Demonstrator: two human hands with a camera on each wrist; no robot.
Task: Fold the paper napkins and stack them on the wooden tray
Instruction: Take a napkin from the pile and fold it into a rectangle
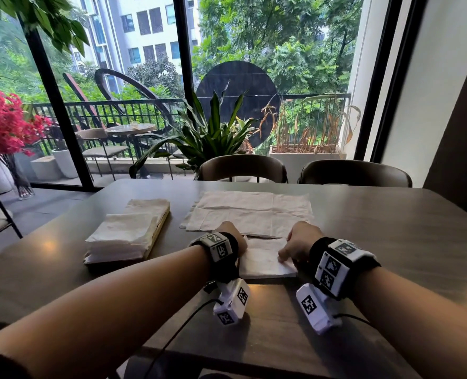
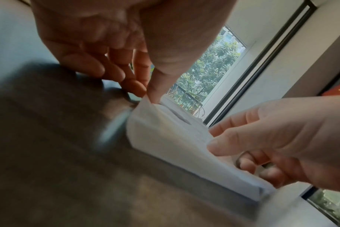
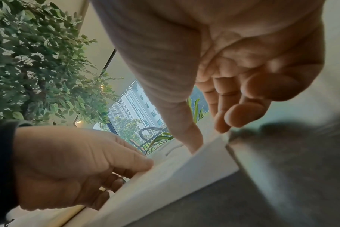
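Mid-fold, I'd say: both hands pinch one napkin [image 1: 265, 257] on the tabletop [image 1: 391, 242], left hand [image 1: 233, 237] at its left edge, right hand [image 1: 300, 243] at the right. Next it needs creasing flat, then onto the stack [image 1: 122, 236] to the left.

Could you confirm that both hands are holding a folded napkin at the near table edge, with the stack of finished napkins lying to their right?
Not quite: the stack of napkins lies to the person's left, not right, as the head view shows. The rest holds: the left hand and right hand each hold a side of the folded napkin near the table's near edge.
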